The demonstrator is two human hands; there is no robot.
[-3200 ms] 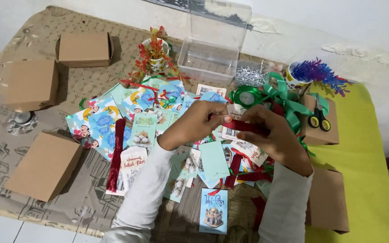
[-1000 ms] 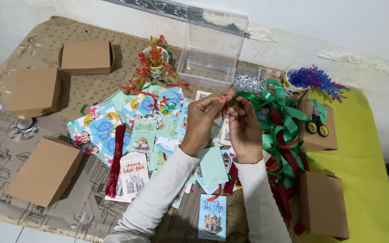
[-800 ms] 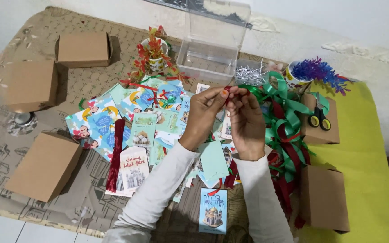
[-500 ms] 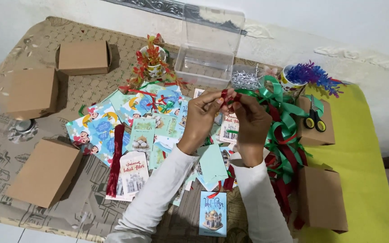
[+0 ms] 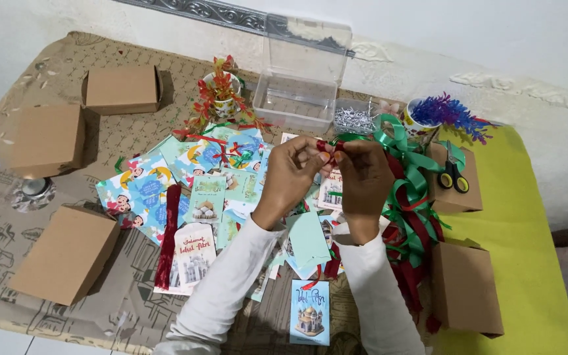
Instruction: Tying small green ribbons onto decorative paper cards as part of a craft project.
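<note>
Small red ribbon bow (image 5: 329,147) pinched between left hand (image 5: 292,172) and right hand (image 5: 363,176), green and red satin ribbons (image 5: 410,197) heaped just right of them, clear plastic box (image 5: 302,85) beyond

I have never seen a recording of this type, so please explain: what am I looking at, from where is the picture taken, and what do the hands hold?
There is no machine. A camera on a person's head looks down at their own two hands. The left hand and right hand pinch a small red ribbon piece between their fingers. Below lies a patterned tablecloth with colourful greeting cards, brown cardboard boxes, a clear plastic box, green and red ribbons and black scissors.
</note>
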